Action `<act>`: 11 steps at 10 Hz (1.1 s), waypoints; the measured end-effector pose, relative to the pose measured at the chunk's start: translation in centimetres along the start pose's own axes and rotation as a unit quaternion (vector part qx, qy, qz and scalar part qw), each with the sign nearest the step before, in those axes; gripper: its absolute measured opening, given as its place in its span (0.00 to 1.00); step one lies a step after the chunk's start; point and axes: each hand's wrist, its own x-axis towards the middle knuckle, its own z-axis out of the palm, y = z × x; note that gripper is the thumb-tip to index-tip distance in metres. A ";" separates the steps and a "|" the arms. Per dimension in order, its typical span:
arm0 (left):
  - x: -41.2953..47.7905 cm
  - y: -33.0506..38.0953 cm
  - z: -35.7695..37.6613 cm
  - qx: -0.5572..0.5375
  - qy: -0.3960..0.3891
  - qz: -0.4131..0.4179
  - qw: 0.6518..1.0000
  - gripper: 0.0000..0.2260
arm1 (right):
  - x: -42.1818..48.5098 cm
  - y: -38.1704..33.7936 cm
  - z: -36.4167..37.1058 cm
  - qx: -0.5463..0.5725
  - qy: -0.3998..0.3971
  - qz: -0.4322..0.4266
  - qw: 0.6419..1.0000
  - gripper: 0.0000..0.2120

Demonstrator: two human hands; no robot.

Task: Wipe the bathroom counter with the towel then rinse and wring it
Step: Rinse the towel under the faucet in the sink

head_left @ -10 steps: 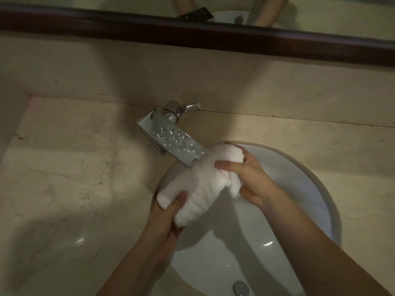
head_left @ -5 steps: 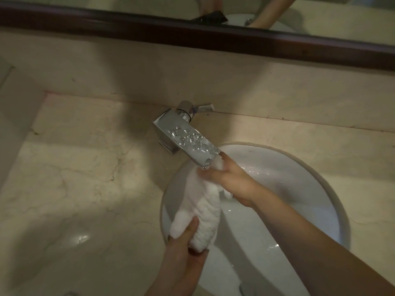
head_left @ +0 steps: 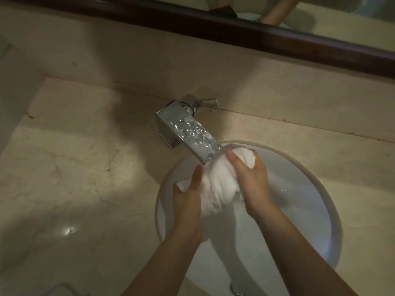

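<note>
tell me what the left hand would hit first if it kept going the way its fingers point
Probably the faucet. The left hand, gripping the towel over the sink, points up and away toward the spout's outlet end just beyond its fingertips. Depth is unclear, so it might pass underneath.

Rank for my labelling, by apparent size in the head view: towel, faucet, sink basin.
1. sink basin
2. towel
3. faucet
Towel and faucet look close in size; the hands hide part of the towel, so that order is unsure.
</note>
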 end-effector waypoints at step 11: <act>3.2 1.4 2.1 0.155 -0.069 0.041 0.985 0.18 | -1.8 1.9 -7.2 0.167 0.058 0.124 0.976 0.15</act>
